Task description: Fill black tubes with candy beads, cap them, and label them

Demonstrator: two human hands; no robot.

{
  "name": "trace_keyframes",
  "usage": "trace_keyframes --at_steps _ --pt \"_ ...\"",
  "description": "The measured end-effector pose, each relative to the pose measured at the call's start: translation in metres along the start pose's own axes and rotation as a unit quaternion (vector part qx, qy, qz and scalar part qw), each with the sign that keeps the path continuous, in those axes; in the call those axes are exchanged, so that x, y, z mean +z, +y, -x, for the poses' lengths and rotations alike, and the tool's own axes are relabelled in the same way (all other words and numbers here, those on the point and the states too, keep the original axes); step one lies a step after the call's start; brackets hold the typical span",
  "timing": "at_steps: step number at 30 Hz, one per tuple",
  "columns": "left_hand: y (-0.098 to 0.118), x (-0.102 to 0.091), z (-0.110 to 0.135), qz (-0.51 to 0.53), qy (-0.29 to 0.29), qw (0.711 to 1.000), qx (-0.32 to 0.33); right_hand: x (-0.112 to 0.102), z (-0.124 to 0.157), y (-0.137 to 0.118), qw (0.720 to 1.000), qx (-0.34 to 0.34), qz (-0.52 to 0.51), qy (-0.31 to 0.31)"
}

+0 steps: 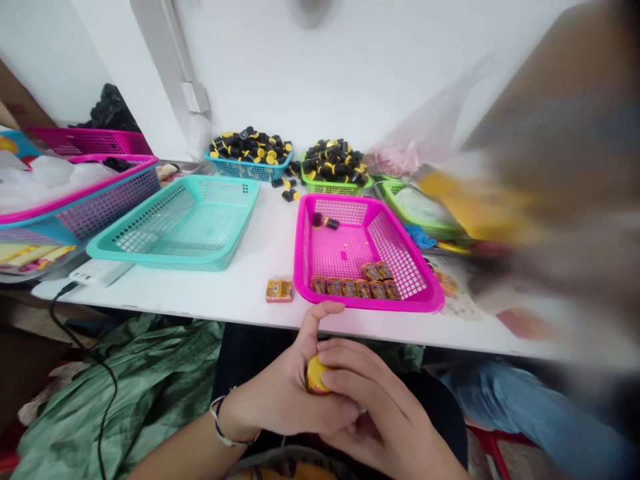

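Observation:
Both my hands meet below the table's front edge, closed round one small object with a yellow cap (316, 375). My left hand (285, 390) wraps it from the left, thumb raised. My right hand (380, 413) presses its fingers over it from the right. Just ahead on the white table (250, 300) sits a pink basket (423, 303) with a row of several wrapped orange-labelled pieces (355, 287) along its near wall and two black pieces (325, 221) at the back. A single labelled piece (279, 291) lies on the table left of the basket.
A teal basket (165, 257) stands left of centre. At the back, a blue basket (250, 170) and a green basket (333, 187) hold several black-and-yellow caps. Stacked pink and blue baskets (80, 207) sit far left. A blurred person (560, 200) fills the right. A power strip (100, 272) lies near the left edge.

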State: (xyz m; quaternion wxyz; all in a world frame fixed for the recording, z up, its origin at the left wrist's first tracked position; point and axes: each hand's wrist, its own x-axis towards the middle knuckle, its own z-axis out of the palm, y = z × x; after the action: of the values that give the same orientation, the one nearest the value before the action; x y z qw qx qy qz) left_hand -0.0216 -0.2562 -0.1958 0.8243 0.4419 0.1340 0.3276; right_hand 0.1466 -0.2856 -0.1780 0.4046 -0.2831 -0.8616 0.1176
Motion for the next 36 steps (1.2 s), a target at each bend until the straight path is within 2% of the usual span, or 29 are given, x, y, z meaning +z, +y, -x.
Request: trace_keyframes --at_steps 6,8,11,13,14,15,16,18,21,23,28,36 --pt "0.005 0.000 0.000 0.001 -0.001 1.000 0.010 0.003 -0.002 -0.002 1.000 0.000 0.010 -0.013" --pt "0.009 0.000 -0.001 -0.012 -0.006 1.000 0.021 -0.002 -0.005 0.000 1.000 -0.003 0.013 -0.013" --pt "0.019 -0.004 0.000 -0.087 0.013 0.992 0.090 -0.027 -0.017 0.016 0.998 0.005 0.052 0.016" --pt "0.027 -0.011 0.001 -0.161 0.065 0.975 0.142 -0.053 -0.032 0.039 0.991 0.043 0.118 0.048" --pt "0.031 -0.015 0.002 -0.194 0.097 0.964 0.157 -0.066 -0.042 0.054 0.983 0.081 0.156 0.043" --pt "0.035 -0.019 0.004 -0.220 0.126 0.954 0.162 -0.078 -0.051 0.072 0.974 0.126 0.187 0.020" --pt "0.038 -0.023 0.006 -0.238 0.147 0.946 0.162 -0.087 -0.061 0.090 0.963 0.178 0.199 -0.047" --pt "0.043 -0.029 0.011 -0.263 0.158 0.940 0.151 -0.098 -0.076 0.127 0.949 0.214 0.192 -0.131" --pt "0.046 -0.034 0.023 -0.304 0.140 0.937 0.102 -0.099 -0.084 0.172 0.923 0.251 0.162 -0.242" --pt "0.045 -0.036 0.032 -0.341 0.138 0.928 0.065 -0.096 -0.081 0.190 0.904 0.269 0.143 -0.299" --pt "0.042 -0.047 0.051 -0.390 0.161 0.906 0.020 -0.095 -0.075 0.202 0.875 0.287 0.112 -0.375" --pt "0.047 -0.061 0.059 -0.433 0.206 0.876 0.042 -0.097 -0.080 0.214 0.840 0.326 0.136 -0.412"
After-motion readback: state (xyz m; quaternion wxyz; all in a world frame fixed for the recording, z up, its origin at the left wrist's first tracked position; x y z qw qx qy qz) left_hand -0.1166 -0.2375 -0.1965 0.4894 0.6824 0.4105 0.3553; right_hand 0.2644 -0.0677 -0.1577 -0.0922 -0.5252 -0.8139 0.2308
